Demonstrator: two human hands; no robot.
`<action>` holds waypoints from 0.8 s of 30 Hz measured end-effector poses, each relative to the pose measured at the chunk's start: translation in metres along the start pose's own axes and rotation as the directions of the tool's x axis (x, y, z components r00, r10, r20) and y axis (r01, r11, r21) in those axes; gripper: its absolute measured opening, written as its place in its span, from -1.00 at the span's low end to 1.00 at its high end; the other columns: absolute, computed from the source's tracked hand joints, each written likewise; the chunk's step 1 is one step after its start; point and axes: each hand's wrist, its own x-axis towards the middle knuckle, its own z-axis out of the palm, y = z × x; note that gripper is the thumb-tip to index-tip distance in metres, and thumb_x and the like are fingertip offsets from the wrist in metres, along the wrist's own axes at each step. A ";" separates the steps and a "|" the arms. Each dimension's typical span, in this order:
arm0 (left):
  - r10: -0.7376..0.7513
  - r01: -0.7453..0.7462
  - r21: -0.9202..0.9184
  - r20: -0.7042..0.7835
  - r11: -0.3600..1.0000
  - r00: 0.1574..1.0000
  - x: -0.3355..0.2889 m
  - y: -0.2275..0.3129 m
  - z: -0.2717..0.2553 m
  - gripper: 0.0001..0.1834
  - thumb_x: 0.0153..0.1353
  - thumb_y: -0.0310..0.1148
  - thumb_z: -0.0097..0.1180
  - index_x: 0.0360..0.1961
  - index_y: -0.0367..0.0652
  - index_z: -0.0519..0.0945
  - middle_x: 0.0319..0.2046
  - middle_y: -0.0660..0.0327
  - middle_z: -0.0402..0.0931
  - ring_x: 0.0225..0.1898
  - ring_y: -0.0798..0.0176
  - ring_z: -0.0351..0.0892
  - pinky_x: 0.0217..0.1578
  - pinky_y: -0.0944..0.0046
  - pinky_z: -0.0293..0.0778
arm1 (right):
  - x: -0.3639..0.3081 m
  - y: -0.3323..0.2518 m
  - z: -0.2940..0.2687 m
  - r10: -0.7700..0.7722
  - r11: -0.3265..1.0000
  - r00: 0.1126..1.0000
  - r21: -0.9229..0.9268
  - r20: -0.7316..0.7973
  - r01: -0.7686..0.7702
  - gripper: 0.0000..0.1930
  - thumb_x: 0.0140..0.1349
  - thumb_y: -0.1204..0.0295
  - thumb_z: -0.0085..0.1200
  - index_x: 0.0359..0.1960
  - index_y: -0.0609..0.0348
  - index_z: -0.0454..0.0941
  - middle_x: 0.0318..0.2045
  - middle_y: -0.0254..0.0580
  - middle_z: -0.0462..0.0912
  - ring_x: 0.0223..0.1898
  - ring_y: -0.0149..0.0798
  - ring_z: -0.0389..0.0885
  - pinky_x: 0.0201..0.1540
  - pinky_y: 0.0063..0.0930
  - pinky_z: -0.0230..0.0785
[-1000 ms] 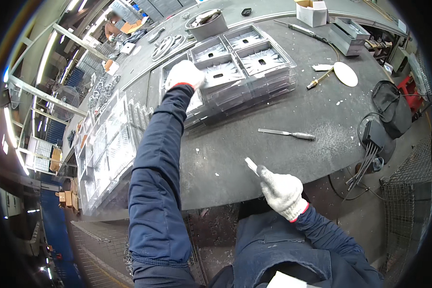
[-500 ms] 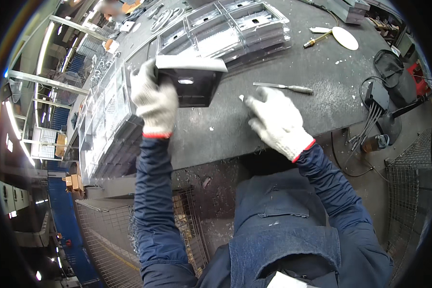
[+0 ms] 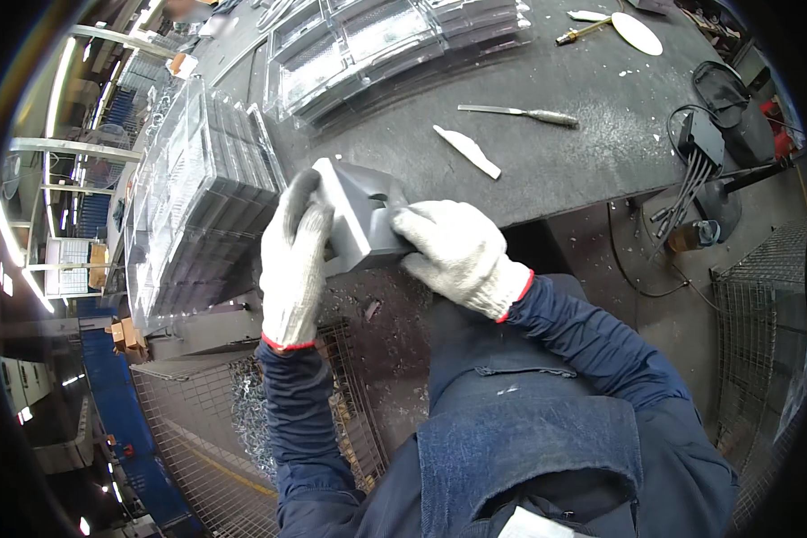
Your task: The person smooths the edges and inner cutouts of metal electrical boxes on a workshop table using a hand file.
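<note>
Above the table's front edge I hold a grey box-shaped part [image 3: 357, 212] with a cutout in one side. My left hand [image 3: 297, 251], in a white knit glove, grips its left side, thumb and fingers partly hidden behind it. My right hand [image 3: 457, 251], gloved the same way, is closed at its right side, the fingertips by the cutout. Beyond the right hand, a slim white pointed piece [image 3: 468, 151] lies on the dark tabletop [image 3: 394, 152]. Farther back lies a file-like tool [image 3: 520, 114] with a thin metal blade and a darker handle.
Stacked clear-grey compartmented trays [image 3: 211, 179] stand at the left, with more trays [image 3: 377, 49] at the back. A white disc [image 3: 637, 34] and a brass-tipped tool [image 3: 583, 32] lie far right. Cables [image 3: 681, 197] hang off the right edge. A wire cage [image 3: 197, 430] stands below left.
The grey part has come nearer to me and turned in my left hand. My right hand has moved left onto it. The white piece now lies in full view on the table.
</note>
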 end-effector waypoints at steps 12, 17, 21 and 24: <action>0.225 -0.246 0.190 0.128 0.950 0.966 0.026 -0.005 0.002 -0.07 0.16 -0.49 0.37 0.60 -0.36 0.38 0.47 -0.16 0.48 0.50 -0.04 0.48 0.50 0.05 0.43 | 0.022 0.139 -0.121 0.155 0.636 0.987 -0.759 -0.051 -0.139 -0.68 0.34 0.26 0.35 0.07 0.05 0.75 0.12 -0.19 0.78 0.19 0.04 0.70 0.31 -0.08 0.56; 0.214 -0.261 0.227 0.213 0.938 0.953 0.043 0.000 0.019 -0.08 0.14 -0.36 0.49 0.54 -0.39 0.46 0.39 -0.13 0.61 0.40 0.00 0.61 0.43 0.07 0.51 | 0.023 0.134 -0.126 0.332 0.680 0.943 -0.697 0.018 -0.226 -0.71 0.35 0.22 0.32 0.01 0.05 0.68 -0.04 -0.08 0.76 0.10 0.04 0.72 0.20 -0.05 0.56; 0.147 -0.159 0.151 0.083 0.976 0.986 0.036 -0.008 0.015 -0.09 0.14 -0.37 0.48 0.53 -0.44 0.47 0.38 -0.19 0.60 0.37 0.01 0.63 0.38 0.09 0.55 | 0.014 0.046 -0.123 0.483 0.872 0.869 -0.152 0.108 -0.466 -0.79 0.31 0.50 0.21 -0.03 0.20 0.61 -0.32 -0.05 0.70 -0.32 -0.12 0.72 -0.17 -0.28 0.60; 0.164 -0.173 0.099 0.089 0.980 0.982 0.038 -0.007 0.018 -0.10 0.16 -0.40 0.47 0.53 -0.47 0.46 0.37 -0.20 0.60 0.37 0.02 0.63 0.37 0.12 0.56 | -0.021 0.025 -0.094 0.135 0.991 0.978 -0.015 0.160 -0.134 -0.61 0.29 0.49 0.26 0.18 0.11 0.73 -0.27 -0.12 0.79 -0.32 -0.09 0.80 -0.14 -0.22 0.71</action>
